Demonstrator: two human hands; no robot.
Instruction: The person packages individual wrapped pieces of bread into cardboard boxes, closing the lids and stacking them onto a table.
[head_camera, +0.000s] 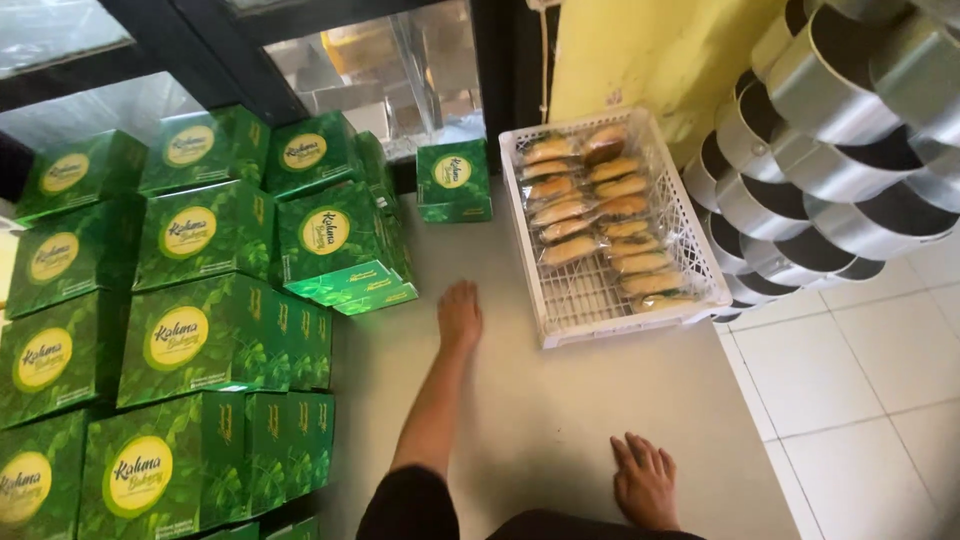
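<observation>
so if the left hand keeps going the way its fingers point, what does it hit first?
Probably the lone green box standing apart at the back. The left hand points up the bare floor toward it, between the box stacks and the white crate. Depth is unclear.

1. Open lane: bare counter (560, 400) runs between the stacked green boxes (200, 330) on the left and the white crate (610, 320) on the right. The left hand (460, 315) lies in it; the right hand (645, 480) rests flat nearer the viewer.
2. Left side blocked: boxes stand in tiers, one tilted box (345, 250) jutting into the lane.
3. Far end: a single green box (453, 180) stands by the window frame, with a narrow gap to the crate.
4. Right: crate holds wrapped pastries (600, 220); its near third looks empty, possibly.
5. Beyond the crate, stacked metal ring moulds (830, 190) crowd the corner.
</observation>
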